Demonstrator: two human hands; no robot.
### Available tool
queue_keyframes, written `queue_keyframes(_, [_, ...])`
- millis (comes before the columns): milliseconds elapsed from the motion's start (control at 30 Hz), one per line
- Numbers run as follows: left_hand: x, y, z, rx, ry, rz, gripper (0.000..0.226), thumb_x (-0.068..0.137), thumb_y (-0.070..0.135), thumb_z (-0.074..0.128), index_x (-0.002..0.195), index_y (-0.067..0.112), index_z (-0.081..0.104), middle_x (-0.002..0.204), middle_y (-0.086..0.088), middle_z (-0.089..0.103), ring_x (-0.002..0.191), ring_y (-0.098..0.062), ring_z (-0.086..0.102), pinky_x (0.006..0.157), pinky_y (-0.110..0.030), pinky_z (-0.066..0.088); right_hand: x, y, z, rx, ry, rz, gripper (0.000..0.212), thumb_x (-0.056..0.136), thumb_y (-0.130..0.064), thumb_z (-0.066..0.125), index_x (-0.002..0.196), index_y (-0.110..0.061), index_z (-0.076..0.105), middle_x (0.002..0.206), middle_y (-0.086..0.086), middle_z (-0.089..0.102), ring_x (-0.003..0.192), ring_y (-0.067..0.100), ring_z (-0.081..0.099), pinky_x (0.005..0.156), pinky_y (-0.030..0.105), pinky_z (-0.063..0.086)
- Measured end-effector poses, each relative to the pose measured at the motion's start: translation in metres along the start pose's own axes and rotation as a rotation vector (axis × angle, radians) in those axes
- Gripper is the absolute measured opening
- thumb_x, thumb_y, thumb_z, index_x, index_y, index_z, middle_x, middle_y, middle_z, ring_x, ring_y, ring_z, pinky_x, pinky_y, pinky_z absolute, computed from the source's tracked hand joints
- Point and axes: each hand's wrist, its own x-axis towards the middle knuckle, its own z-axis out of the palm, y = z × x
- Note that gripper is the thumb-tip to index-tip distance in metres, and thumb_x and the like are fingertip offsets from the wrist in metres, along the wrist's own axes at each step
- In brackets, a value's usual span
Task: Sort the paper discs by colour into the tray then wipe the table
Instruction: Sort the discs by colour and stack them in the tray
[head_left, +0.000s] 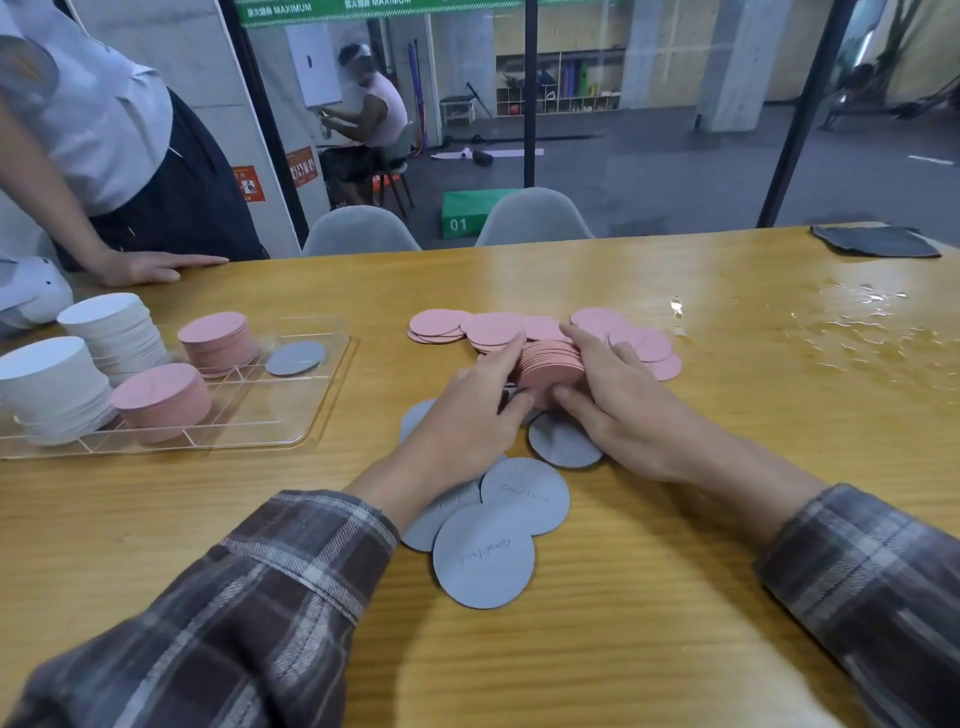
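Your left hand (467, 415) and right hand (623, 415) clasp a pink disc stack (550, 364) between them. The tray (280, 410) holds white and pink stacks; the grey discs (483, 556) and the wiping remain.

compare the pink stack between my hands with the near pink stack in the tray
The held pink stack is tipped on edge, squeezed between the left hand and right hand; the near tray stack stands flat in the tray, untouched. The held stack's discs sit slightly uneven; the tray stack's are squared up. Both are pink paper discs.
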Motion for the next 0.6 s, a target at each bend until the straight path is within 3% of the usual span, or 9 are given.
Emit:
queue_keyframes(133, [0.003,0.007,0.007,0.065,-0.037,-0.012,0.068,0.109,0.023,0.048,0.165,0.009,0.014,0.168,-0.001,0.030,0.152,-0.017,0.028,0.117,-0.018,0.021,0.002,0.000,0.001,0.000,-0.001,0.032,0.071,0.107,-0.040,0.042,0.163,-0.015,0.007,0.162,0.003,0.031,0.140,0.027,0.026,0.119,0.045,0.022])
queue_keyframes(333, [0.008,-0.002,-0.005,0.091,-0.016,-0.022,0.062,0.110,0.023,0.047,0.164,0.007,0.021,0.161,-0.007,0.040,0.148,-0.021,0.036,0.112,-0.021,0.027,0.003,0.002,-0.004,0.101,0.037,0.036,0.068,0.107,-0.034,0.046,0.163,-0.013,0.013,0.155,0.007,0.041,0.142,0.027,0.033,0.119,0.039,0.023])
queue_keyframes(467, [0.003,-0.002,0.001,0.092,-0.061,-0.074,0.069,0.112,0.029,0.040,0.166,0.013,0.000,0.173,-0.001,0.013,0.156,-0.019,0.020,0.110,-0.015,0.018,0.004,0.002,0.006,-0.020,-0.047,0.042,0.065,0.110,-0.032,0.037,0.163,-0.009,0.007,0.153,0.009,0.043,0.138,0.032,0.035,0.115,0.043,0.026])
queue_keyframes(533, [0.002,-0.002,0.003,0.113,-0.043,-0.062,0.068,0.112,0.031,0.038,0.166,0.014,0.001,0.172,-0.001,0.017,0.154,-0.020,0.024,0.112,-0.019,0.022,0.004,0.003,0.007,-0.005,-0.019,0.033,0.060,0.110,-0.030,0.037,0.161,-0.009,0.016,0.150,0.010,0.048,0.134,0.033,0.037,0.112,0.040,0.027])
queue_keyframes(600, [0.001,-0.005,0.000,0.146,-0.020,-0.016,0.063,0.111,0.030,0.043,0.166,0.013,0.016,0.164,-0.003,0.035,0.146,-0.023,0.037,0.113,-0.026,0.032,0.003,0.005,0.005,0.015,0.011,0.013,0.051,0.108,-0.030,0.042,0.154,-0.013,0.032,0.135,0.008,0.057,0.123,0.031,0.043,0.106,0.041,0.032])
